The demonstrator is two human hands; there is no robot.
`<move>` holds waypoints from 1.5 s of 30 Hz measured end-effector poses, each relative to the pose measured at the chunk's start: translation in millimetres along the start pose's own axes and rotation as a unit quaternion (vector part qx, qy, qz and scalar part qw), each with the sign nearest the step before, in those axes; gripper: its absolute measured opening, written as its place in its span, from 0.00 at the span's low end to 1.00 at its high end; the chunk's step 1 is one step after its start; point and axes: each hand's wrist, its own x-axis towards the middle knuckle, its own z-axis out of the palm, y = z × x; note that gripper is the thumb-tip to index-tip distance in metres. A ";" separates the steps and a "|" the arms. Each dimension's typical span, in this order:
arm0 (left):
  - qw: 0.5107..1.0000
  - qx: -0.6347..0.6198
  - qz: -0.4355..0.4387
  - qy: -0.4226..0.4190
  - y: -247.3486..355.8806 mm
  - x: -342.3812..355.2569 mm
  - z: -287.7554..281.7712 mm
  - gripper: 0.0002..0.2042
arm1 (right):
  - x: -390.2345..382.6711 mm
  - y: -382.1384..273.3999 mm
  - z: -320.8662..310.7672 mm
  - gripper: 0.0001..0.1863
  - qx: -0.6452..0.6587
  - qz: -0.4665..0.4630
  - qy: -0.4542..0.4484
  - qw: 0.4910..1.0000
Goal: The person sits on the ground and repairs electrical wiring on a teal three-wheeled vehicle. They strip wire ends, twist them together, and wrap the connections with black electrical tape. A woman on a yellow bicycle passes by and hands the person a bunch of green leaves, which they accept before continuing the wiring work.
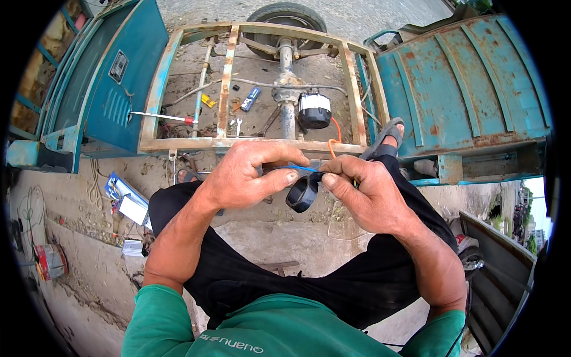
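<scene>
In front of my knees, a thin blue wire stretches between my two hands. My left hand is closed, its thumb and forefinger at the wire's left part. My right hand pinches the wire's other end between thumb and fingers. A roll of black tape hangs just below that pinch, apart from the left fingers; its loose end appears to run up to the right fingertips. An orange wire comes from the black-and-silver motor and passes behind my right hand. What lies inside the right fingers is partly hidden.
A rusty frame surrounds an axle with a tyre. A screwdriver rests across its left side; a wrench and a blue box lie inside. Blue metal bodies flank it. My sandalled foot is by its right corner.
</scene>
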 end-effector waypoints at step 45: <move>0.982 0.082 0.165 0.039 1.6 3.8 19.0 0.21 | 0.5 14.2 4.2 0.16 0.085 0.026 -0.034 0.995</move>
